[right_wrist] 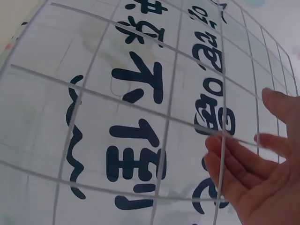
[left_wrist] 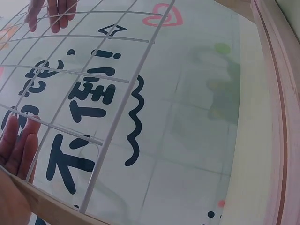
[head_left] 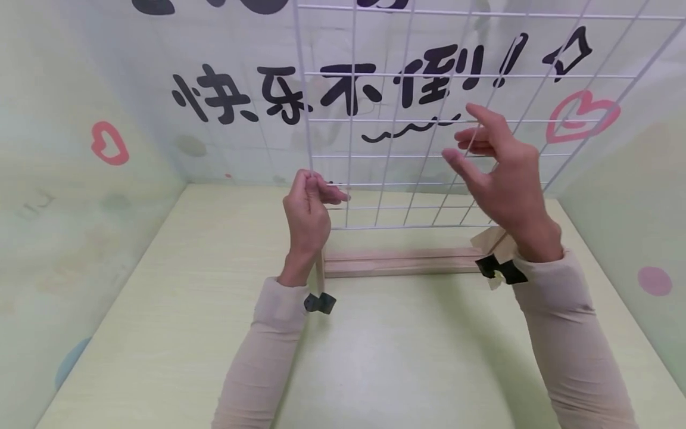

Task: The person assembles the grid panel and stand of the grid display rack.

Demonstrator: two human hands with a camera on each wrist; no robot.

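A white wire grid panel point(head_left: 409, 121) stands upright, leaning over a pale wooden frame point(head_left: 402, 266). My left hand point(head_left: 308, 208) grips the panel's left edge wire low down, thumb and fingers bent around it. In the left wrist view its fingers point(left_wrist: 21, 145) show behind the wires, with a wooden strip crossing below. Toward the panel's right side, my right hand point(head_left: 506, 173) is raised with fingers spread and slightly bent. From the right wrist view, a wire passes in front of the fingertips of this right hand point(right_wrist: 253, 178), which pinches nothing.
Small black pieces point(head_left: 320, 303) sit at the frame's near left end, with another black piece point(head_left: 501, 269) near the right wrist. The pale table point(head_left: 364, 363) is bounded by a back wall with large black lettering point(head_left: 348, 88) and patterned side walls point(head_left: 80, 179).
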